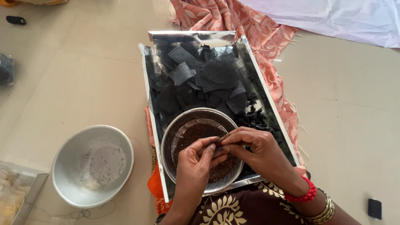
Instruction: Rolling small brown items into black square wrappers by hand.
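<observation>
My left hand (pixel 199 160) and my right hand (pixel 253 149) meet over a steel bowl (pixel 168 141) that holds dark brown grainy powder (pixel 193 135). Together the fingers pinch a small dark piece (pixel 223 138), partly hidden between them. The bowl stands at the near end of a shiny rectangular metal tray (pixel 266 98). Several square pieces of black net fabric (pixel 208 77) are heaped in the tray's far half, with small black bits (pixel 256 118) to the right of the bowl. Red and gold bangles circle my right wrist.
An empty aluminium bowl (pixel 93 164) with powder traces sits on the beige floor to the left. Orange patterned cloth (pixel 233 16) lies under and beyond the tray. A white sheet (pixel 341 16) is at top right. Another tray corner (pixel 25 196) shows at bottom left.
</observation>
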